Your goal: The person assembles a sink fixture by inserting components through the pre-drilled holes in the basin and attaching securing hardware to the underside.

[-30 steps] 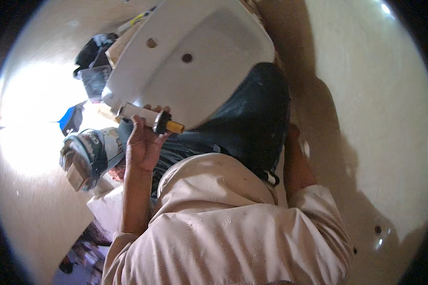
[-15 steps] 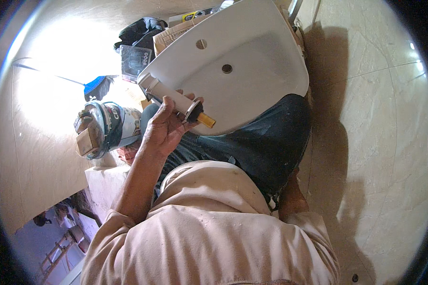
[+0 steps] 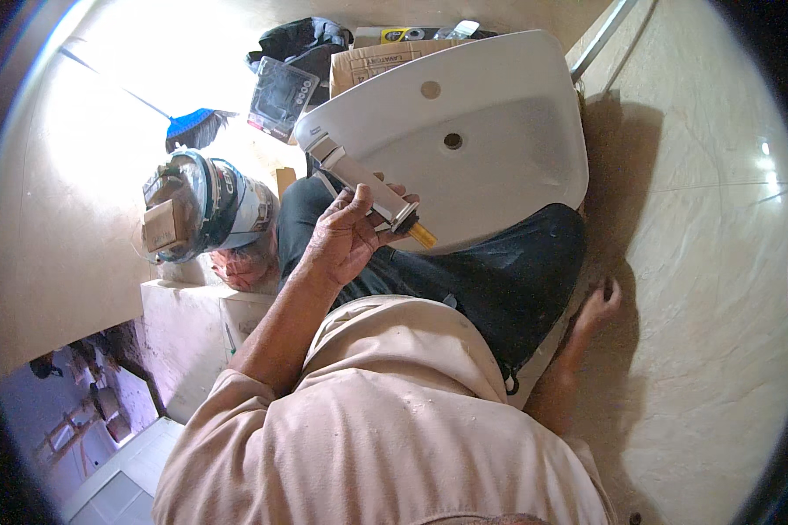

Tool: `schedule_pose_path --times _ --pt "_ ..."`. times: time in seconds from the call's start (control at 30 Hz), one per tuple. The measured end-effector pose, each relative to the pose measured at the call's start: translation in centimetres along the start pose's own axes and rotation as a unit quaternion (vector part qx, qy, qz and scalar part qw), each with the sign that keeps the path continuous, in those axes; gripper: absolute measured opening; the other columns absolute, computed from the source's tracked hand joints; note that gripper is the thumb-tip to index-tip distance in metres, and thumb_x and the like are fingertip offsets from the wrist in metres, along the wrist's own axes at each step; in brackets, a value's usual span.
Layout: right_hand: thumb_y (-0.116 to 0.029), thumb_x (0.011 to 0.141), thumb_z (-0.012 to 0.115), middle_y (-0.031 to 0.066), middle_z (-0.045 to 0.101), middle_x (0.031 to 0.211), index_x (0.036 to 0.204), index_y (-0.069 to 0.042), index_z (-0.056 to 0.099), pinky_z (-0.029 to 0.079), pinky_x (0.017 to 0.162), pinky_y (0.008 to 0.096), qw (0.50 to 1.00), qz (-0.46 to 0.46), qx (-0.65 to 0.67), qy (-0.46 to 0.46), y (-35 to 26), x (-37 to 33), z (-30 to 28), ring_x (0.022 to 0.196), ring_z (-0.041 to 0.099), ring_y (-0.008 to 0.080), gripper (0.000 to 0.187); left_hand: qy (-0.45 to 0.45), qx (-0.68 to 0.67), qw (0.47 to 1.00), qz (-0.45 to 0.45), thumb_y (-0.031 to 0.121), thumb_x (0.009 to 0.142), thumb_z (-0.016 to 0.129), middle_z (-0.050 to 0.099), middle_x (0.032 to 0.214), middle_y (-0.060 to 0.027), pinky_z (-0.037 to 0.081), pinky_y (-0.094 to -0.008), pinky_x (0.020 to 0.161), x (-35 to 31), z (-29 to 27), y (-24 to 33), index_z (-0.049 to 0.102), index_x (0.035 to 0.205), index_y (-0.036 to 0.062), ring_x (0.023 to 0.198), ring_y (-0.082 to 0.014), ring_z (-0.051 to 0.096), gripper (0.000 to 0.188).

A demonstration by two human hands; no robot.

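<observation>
My left hand [image 3: 346, 241] is closed around a chrome tap [image 3: 368, 188] with a brass threaded end. It holds the tap against the near left rim of a white ceramic washbasin [image 3: 508, 166]. The basin rests tilted on my dark-trousered lap and has two holes in its top ledge. My right hand [image 3: 597, 308] holds nothing. Its fingers rest spread on the glossy beige floor tiles to the right of my leg.
A clear plastic tub [image 3: 197, 206] holding a small cardboard box stands at my left, next to my bare foot [image 3: 241, 267]. Behind the basin lie a blue brush [image 3: 193, 127], a clear package [image 3: 280, 92], a black bag [image 3: 302, 39] and a cardboard box [image 3: 385, 57]. A metal pipe [image 3: 600, 39] runs at top right.
The view has swung, so the basin and the tub sit further right in the picture. My left hand keeps its hold on the tap at the basin's rim. My right hand stays on the floor.
</observation>
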State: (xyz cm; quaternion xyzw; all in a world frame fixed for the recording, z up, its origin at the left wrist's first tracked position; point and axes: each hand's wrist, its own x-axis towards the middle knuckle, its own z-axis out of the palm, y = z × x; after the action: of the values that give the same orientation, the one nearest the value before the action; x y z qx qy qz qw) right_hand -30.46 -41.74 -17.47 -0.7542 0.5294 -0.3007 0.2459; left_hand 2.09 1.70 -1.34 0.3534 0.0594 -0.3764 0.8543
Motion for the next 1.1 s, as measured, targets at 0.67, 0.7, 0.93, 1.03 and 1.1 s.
schedule_pose_path --times 0.67,0.7,0.93,1.03,1.1 --pt "-0.006 0.089 0.081 0.0106 0.077 0.104 0.112 0.000 0.071 0.060 0.086 0.0327 0.822 -0.171 0.212 -0.500 -37.5 -16.0 3.4 0.094 0.073 0.0148 0.026 -0.047 -0.045 0.996 0.058 0.029 0.104 0.067 0.067 0.129 -0.0167 0.056 -0.0583 0.102 -1.1 -1.4 1.1 0.049 0.141 0.0068 0.122 -0.0330 0.067 0.047" --pt "-0.005 0.088 0.082 0.0096 0.077 0.101 0.109 -0.001 0.071 0.059 0.085 0.0319 0.824 -0.143 0.214 -0.504 -37.5 -16.2 3.4 0.092 0.072 0.0138 0.024 -0.026 -0.040 0.998 0.044 0.029 0.104 0.067 0.067 0.128 -0.0159 0.057 -0.0559 0.100 -1.1 -1.3 1.1 0.049 0.141 0.0065 0.120 -0.0310 0.067 0.047" --pt "0.002 0.085 0.081 0.0080 0.077 0.097 0.101 -0.003 0.070 0.057 0.084 0.0312 0.810 -0.095 0.213 -0.537 -35.8 -16.6 3.5 0.089 0.071 0.0123 0.020 -0.044 -0.075 0.996 0.030 0.026 0.106 0.063 0.068 0.126 -0.0162 0.055 -0.0542 0.104 -1.3 -1.8 -1.0 0.052 0.139 0.0104 0.123 -0.0349 0.067 0.039" --pt "-0.010 0.090 0.082 0.0099 0.077 0.099 0.110 -0.002 0.073 0.057 0.086 0.0331 0.785 -0.170 0.154 -0.576 -36.6 -14.7 2.7 0.093 0.071 0.0157 0.023 -0.040 -0.098 0.994 0.010 0.022 0.105 0.063 0.066 0.127 -0.0162 0.054 -0.0555 0.105 -1.5 -2.1 -0.8 0.050 0.141 0.0083 0.123 -0.0365 0.066 0.040" --pt "-0.023 0.096 0.078 0.0108 0.078 0.101 0.116 -0.002 0.075 0.057 0.086 0.0356 0.784 -0.189 0.127 -0.577 -36.6 -12.8 3.1 0.093 0.072 0.0202 0.029 -0.023 -0.106 0.994 0.011 0.020 0.105 0.064 0.066 0.129 -0.0176 0.054 -0.0565 0.105 -2.3 -2.3 -0.2 0.049 0.142 0.0059 0.123 -0.0378 0.066 0.043"
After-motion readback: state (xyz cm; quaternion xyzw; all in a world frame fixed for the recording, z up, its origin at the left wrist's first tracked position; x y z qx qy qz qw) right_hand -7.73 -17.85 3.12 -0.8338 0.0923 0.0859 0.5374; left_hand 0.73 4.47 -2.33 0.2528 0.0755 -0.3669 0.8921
